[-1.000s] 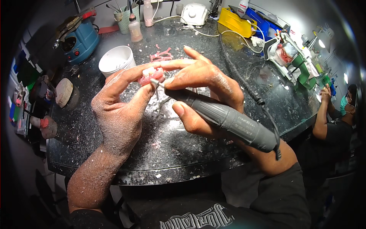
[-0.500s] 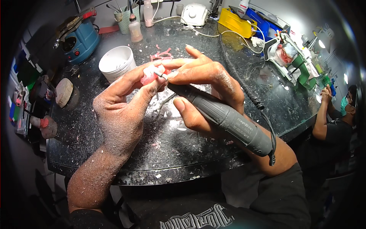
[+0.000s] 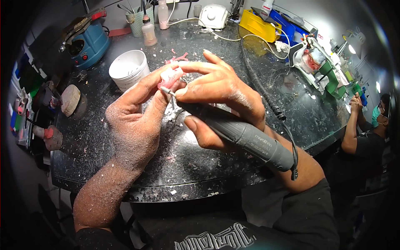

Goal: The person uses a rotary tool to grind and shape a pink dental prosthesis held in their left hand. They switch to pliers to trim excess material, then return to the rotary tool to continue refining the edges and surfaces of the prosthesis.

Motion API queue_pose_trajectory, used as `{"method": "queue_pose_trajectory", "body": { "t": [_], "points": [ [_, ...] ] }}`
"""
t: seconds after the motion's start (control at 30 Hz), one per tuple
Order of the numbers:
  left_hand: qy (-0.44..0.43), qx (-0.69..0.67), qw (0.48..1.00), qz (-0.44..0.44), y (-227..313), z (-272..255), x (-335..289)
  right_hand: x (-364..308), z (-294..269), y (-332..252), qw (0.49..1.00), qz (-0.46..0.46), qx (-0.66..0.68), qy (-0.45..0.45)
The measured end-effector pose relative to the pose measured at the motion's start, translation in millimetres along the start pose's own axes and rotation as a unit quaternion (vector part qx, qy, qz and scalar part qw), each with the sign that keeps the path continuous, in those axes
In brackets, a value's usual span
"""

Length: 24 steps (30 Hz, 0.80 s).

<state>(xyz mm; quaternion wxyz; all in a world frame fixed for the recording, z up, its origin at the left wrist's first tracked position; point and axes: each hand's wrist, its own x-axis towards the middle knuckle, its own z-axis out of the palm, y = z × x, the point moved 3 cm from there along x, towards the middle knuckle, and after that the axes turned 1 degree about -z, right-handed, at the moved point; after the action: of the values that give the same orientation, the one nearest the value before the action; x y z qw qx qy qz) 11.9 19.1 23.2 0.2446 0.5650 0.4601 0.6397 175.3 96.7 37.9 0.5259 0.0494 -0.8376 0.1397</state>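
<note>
Between the thumb and fingers of my left hand [image 3: 135, 112] is a small pink and white denture [image 3: 171, 76], partly hidden by the fingers. My right hand [image 3: 229, 93] is closed round a black rotary handpiece [image 3: 237, 131]. The handpiece's metal bur [image 3: 167, 90] points up and left, at the lower edge of the denture beside my left thumb; I cannot tell whether it touches. Pale dust coats my left hand and forearm. A coiled black cord [image 3: 266, 98] lies on the bench beyond my right hand.
A white tub [image 3: 129, 68] stands just beyond my left hand, with pink scraps [image 3: 178, 58] near it. Farther back are a blue machine [image 3: 89, 48], a bottle [image 3: 148, 33], a white control box [image 3: 213, 17] and a yellow bin [image 3: 257, 26]. A masked person [image 3: 366, 125] sits at the right.
The denture has turned in my left fingers and shows a different side. The bur has shifted slightly left and down, from the denture's face to its lower edge.
</note>
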Motion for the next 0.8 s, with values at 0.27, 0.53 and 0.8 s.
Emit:
{"method": "queue_pose_trajectory", "body": {
  "t": [0.27, 0.53, 0.8],
  "points": [
    [0.003, 0.02, 1.0, 0.002, -0.6, -2.5, -2.0, -1.4, 2.1, -2.2, 0.998, 0.054, 0.001, 0.011],
    [0.004, 0.016, 1.0, 0.01, 0.1, -0.4, -0.2, -1.5, 2.8, -1.5, 0.999, 0.034, -0.006, 0.019],
    [0.005, -0.037, 0.999, -0.012, -3.7, -2.0, -1.9, -1.4, 5.1, -1.7, 0.998, 0.051, 0.001, 0.019]
  ]
}}
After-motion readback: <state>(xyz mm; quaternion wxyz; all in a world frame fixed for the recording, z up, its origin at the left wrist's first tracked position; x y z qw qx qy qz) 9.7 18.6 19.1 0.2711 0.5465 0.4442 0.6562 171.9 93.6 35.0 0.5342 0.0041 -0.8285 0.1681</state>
